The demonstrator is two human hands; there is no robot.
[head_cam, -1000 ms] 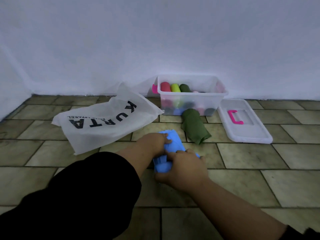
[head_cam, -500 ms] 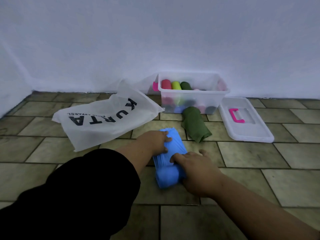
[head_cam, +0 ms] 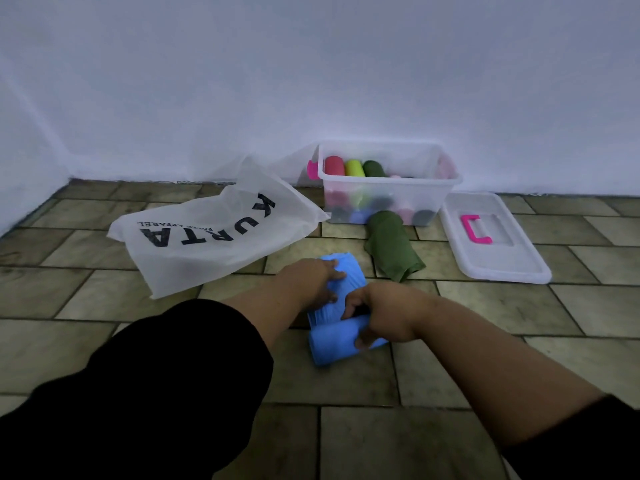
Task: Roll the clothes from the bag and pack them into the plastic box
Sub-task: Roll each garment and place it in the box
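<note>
While the blue cloth (head_cam: 332, 344) lies half rolled on the floor just in front of you, your right hand (head_cam: 384, 315) curls round the rolled near end and your left hand (head_cam: 311, 278) presses flat on the loose far part. Pin and smooth with that flat hand, and turn the roll straight away from you so it winds tight with even edges. Beyond lie a green roll (head_cam: 391, 244), the box (head_cam: 388, 182), the bag (head_cam: 214, 237) at left and the lid (head_cam: 495, 258) at right.

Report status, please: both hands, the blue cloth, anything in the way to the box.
Left hand presses blue cloth flat. Right hand grips its rolled end. Green cloth lies before plastic box.
</note>
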